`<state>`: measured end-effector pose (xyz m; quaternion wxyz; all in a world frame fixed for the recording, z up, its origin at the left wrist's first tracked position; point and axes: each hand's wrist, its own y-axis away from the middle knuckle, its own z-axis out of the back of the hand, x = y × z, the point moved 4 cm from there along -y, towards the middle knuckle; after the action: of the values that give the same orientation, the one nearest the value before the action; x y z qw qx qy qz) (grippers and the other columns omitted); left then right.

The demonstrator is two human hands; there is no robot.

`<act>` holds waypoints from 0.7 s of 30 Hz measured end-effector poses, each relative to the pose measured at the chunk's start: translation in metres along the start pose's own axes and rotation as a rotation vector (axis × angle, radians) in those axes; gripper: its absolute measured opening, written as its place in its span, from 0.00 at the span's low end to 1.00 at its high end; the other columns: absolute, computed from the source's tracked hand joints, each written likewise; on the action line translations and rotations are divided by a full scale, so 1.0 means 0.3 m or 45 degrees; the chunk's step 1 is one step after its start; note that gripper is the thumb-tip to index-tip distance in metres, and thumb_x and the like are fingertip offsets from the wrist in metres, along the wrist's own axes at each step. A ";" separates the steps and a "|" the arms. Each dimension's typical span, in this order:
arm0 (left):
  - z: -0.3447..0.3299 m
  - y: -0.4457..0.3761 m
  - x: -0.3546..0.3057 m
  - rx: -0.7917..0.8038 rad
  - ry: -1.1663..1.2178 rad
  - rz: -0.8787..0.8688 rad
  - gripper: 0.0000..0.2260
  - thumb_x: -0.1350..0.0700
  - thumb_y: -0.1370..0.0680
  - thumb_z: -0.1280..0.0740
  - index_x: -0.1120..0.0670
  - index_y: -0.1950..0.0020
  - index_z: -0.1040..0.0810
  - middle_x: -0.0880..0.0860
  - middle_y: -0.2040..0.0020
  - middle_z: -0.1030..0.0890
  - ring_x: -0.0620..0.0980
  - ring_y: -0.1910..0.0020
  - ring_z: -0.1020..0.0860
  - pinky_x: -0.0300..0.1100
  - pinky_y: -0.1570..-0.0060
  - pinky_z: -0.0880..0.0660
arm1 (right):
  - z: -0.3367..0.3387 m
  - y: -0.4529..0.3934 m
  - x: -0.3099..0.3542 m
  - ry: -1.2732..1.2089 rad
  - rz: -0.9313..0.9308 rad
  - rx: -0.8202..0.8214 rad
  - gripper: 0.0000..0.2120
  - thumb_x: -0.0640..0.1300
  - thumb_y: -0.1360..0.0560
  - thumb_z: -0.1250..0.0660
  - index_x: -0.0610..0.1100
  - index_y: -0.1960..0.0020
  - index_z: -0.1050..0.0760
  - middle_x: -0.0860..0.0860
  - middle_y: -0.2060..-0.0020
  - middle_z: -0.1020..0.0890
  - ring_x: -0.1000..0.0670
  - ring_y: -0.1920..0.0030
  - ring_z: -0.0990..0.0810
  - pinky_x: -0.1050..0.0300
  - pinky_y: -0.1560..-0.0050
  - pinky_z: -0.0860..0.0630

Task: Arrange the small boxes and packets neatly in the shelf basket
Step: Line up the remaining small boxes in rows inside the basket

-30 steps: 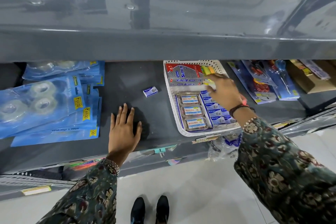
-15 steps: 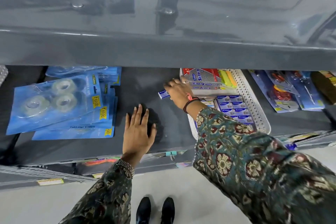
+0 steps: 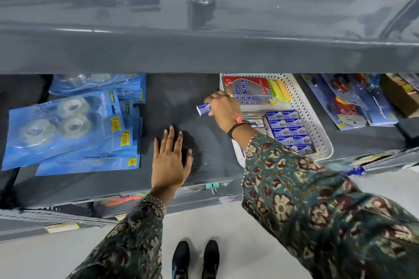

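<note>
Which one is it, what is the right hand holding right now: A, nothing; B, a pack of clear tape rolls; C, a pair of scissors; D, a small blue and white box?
D: the right hand pinches a small blue and white box above the dark shelf, left of the white basket.

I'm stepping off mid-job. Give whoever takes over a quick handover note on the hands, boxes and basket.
Right hand: shut on the stray small box, outside the basket.
Left hand: open, flat on the shelf.
White basket: blue small boxes already in rows; larger Softek box at the back.
Left: carry the stray box into the basket and line it up with the rows.
</note>
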<state>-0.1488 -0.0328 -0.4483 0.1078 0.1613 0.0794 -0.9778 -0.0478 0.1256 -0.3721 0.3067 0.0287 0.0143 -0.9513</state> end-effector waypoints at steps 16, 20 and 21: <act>0.000 0.000 -0.009 0.029 -0.026 -0.016 0.29 0.46 0.24 0.50 0.61 0.29 0.34 0.63 0.26 0.38 0.61 0.26 0.41 0.57 0.27 0.48 | 0.096 0.574 -0.645 -0.107 -0.561 0.173 0.25 0.25 0.30 0.40 0.43 0.39 0.22 0.39 0.44 0.18 0.39 0.48 0.18 0.44 0.45 0.21; 0.001 0.002 -0.011 0.032 -0.036 -0.018 0.28 0.47 0.24 0.49 0.62 0.30 0.32 0.64 0.27 0.36 0.63 0.27 0.39 0.59 0.28 0.46 | 0.070 0.604 -0.647 -0.084 -0.651 0.218 0.21 0.27 0.29 0.39 0.43 0.41 0.21 0.37 0.45 0.17 0.39 0.47 0.17 0.45 0.43 0.21; 0.002 0.002 -0.012 0.032 -0.041 -0.022 0.28 0.47 0.24 0.49 0.62 0.30 0.32 0.64 0.27 0.36 0.63 0.27 0.39 0.59 0.29 0.46 | 0.061 0.606 -0.646 -0.092 -0.675 0.226 0.20 0.27 0.28 0.38 0.42 0.42 0.20 0.37 0.46 0.17 0.39 0.47 0.17 0.45 0.43 0.21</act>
<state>-0.1455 -0.0329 -0.4465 0.0985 0.1463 0.0667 -0.9821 0.2147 0.0902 -0.3433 0.0436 0.0170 -0.0731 -0.9962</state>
